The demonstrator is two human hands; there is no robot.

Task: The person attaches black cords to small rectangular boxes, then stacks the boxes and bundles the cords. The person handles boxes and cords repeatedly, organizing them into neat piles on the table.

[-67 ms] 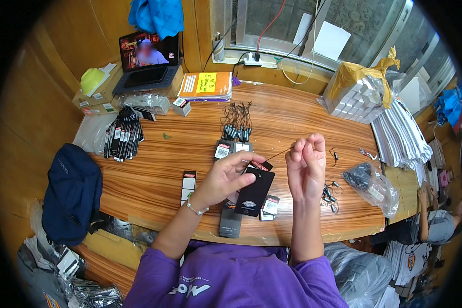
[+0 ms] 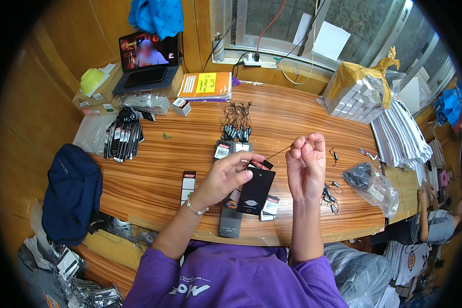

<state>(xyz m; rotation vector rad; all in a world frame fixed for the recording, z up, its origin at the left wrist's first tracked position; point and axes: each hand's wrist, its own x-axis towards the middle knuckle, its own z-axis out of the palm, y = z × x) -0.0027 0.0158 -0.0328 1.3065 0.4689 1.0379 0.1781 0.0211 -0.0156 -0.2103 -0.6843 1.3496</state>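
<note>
Between thumb and fingers, my left hand (image 2: 226, 177) grips black hang tags (image 2: 256, 191), with a red-topped label showing behind the front one. My right hand (image 2: 307, 167) pinches a thin dark string (image 2: 281, 152) that stretches taut to the tags. Below the left hand, a long grey card (image 2: 231, 225) lies on the table, partly hidden. Small white-labelled tags (image 2: 270, 206) lie just right of the held tags. Beyond my hands, several black strings with plastic ends (image 2: 236, 126) are laid out in a row. A black-and-white label strip (image 2: 188, 187) lies left of my left hand.
Bundled tags (image 2: 123, 134) sit at the left of the wooden table (image 2: 154, 164), by a navy bag (image 2: 69, 192). Right are loose string fasteners (image 2: 331, 196), a plastic bag (image 2: 372, 187), small snips (image 2: 367, 154) and a box of white cartons (image 2: 357, 95). Another person (image 2: 431, 220) works far right.
The held tags have swung very slightly to the right and up. Both hands keep almost the same places.
</note>
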